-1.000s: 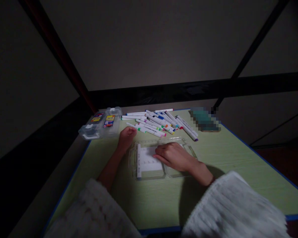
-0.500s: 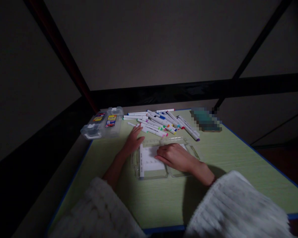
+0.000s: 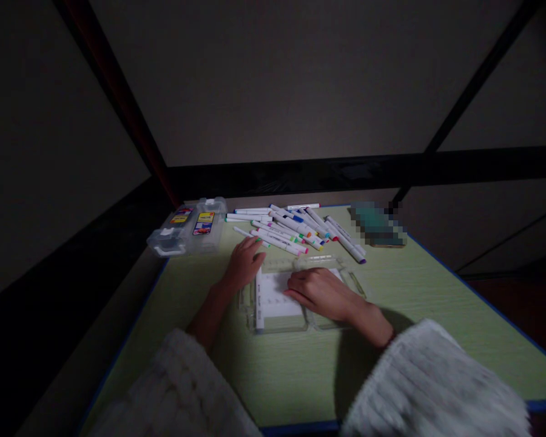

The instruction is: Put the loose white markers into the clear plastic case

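Observation:
My left hand [image 3: 244, 264] is at the near left edge of a loose pile of white markers [image 3: 279, 241]. Its thumb stands apart from the fingers, and the fingertips reach a slim marker with a green end [image 3: 243, 232]. My right hand [image 3: 317, 292] is curled shut over an opened clear plastic case [image 3: 279, 331]; what its fingers pinch, if anything, is hidden. Inside the case's left half lies a white slotted insert [image 3: 277, 306], partly under the right hand. One marker [image 3: 259, 303] lies lengthwise along the insert's left side.
A second clear case [image 3: 213, 240] with labels stands at the table's back left corner. On the back right lies a phone-like flat object [image 3: 377, 227], blurred out. The pale green table [image 3: 200, 364] has a blue edge, and a wall rises behind it.
My left hand has drawn back slightly toward me from the markers, uncovering some of them. The right hand stays over the case. The view has shifted slightly.

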A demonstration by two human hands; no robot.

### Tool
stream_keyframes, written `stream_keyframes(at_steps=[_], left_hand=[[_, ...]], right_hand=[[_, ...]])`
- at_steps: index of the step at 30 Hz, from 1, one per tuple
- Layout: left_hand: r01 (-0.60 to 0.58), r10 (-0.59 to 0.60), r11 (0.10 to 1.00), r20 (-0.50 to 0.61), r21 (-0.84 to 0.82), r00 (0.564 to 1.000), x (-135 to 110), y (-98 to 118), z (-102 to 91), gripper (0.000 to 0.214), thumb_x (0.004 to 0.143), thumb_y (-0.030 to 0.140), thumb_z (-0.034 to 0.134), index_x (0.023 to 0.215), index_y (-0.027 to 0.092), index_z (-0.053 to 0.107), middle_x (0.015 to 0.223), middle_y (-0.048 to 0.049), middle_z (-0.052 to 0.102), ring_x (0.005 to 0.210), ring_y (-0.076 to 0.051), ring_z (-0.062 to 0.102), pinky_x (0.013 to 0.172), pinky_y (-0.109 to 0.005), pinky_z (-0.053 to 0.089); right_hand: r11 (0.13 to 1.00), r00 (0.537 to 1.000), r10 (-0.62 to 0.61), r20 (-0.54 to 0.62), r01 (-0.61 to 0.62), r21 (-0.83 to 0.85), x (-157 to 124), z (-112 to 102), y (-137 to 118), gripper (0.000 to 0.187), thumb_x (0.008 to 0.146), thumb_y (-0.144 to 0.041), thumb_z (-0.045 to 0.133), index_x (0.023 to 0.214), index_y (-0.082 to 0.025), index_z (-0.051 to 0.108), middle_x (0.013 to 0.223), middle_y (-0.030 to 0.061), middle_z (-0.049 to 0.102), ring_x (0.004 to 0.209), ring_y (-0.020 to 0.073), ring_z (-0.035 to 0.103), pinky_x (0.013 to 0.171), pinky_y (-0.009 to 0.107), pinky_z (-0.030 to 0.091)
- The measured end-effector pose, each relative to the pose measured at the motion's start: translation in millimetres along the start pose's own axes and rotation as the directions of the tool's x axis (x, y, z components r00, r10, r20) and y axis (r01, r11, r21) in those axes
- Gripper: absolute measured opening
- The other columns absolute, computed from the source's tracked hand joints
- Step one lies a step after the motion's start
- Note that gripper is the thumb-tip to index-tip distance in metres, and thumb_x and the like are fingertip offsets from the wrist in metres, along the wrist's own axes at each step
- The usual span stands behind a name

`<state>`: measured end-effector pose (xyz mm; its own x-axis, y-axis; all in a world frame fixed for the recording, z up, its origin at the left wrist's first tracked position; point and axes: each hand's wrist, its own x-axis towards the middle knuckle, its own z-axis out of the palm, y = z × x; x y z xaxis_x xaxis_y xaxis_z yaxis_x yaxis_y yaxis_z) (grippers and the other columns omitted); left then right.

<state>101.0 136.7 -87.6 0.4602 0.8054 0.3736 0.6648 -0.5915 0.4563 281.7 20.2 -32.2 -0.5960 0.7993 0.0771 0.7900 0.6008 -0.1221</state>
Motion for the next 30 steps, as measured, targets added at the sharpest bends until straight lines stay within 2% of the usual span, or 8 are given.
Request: stream_keyframes(at_steps=[5,11,18,23,30], left_hand=[[0.004,-0.004,1.0,0.016,-0.002,1.0,0.4,4.6,-2.8,0.033,0.078,0.02,0.047,0.107,0.013,0.059,0.119,-0.0127,0.053,0.113,-0.023,0.046,0.1,-0.038,0.033],[0.063,-0.067,0.993,0.033,0.095,0.997,-2.1,13.4,-7.5,0.029,0.08,0.023,0.046,0.104,0.018,0.06,0.113,-0.0093,0.055,0.109,-0.025,0.048,0.101,-0.049,0.023],[0.102,-0.103,0.987,0.008,0.124,0.995,-2.6,13.5,-8.2,0.025,0.08,0.024,0.046,0.096,0.019,0.063,0.102,-0.008,0.058,0.101,-0.025,0.051,0.099,-0.052,0.02],[0.079,-0.084,0.984,0.023,0.157,0.996,-1.7,13.7,-10.3,0.026,0.082,0.023,0.041,0.094,0.019,0.064,0.101,-0.0064,0.058,0.1,-0.022,0.051,0.096,-0.048,0.025],[0.155,-0.163,0.96,0.016,0.232,0.987,-2.7,5.2,-17.5,0.026,0.082,0.02,0.043,0.096,0.019,0.064,0.102,-0.006,0.059,0.099,-0.021,0.051,0.096,-0.043,0.026]], right_hand=[[1.0,1.0,0.007,0.009,-0.007,0.001,-0.3,0.1,0.3,0.036,0.093,-0.033,0.03,0.077,-0.015,0.057,0.079,0.0058,0.063,0.069,0.014,0.057,0.061,0.024,0.033],[1.0,1.0,-0.005,0.008,0.005,-0.009,-0.6,-0.6,0.2,0.036,0.093,-0.033,0.029,0.076,-0.016,0.056,0.079,0.0049,0.063,0.069,0.0143,0.057,0.06,0.025,0.032],[1.0,1.0,0.002,0.016,-0.002,-0.014,-0.7,-2.0,-0.2,0.035,0.093,-0.032,0.029,0.077,-0.016,0.057,0.081,0.0054,0.063,0.07,0.014,0.057,0.06,0.025,0.032],[1.0,1.0,0.008,0.024,-0.008,-0.016,-0.3,0.1,0.6,0.034,0.093,-0.031,0.031,0.077,-0.016,0.057,0.08,0.0047,0.063,0.07,0.0139,0.057,0.06,0.026,0.031],[0.999,1.0,-0.021,-0.013,0.021,-0.035,-2.0,3.2,3.9,0.033,0.093,-0.03,0.031,0.075,-0.016,0.055,0.08,0.0034,0.062,0.07,0.0138,0.057,0.059,0.026,0.03]])
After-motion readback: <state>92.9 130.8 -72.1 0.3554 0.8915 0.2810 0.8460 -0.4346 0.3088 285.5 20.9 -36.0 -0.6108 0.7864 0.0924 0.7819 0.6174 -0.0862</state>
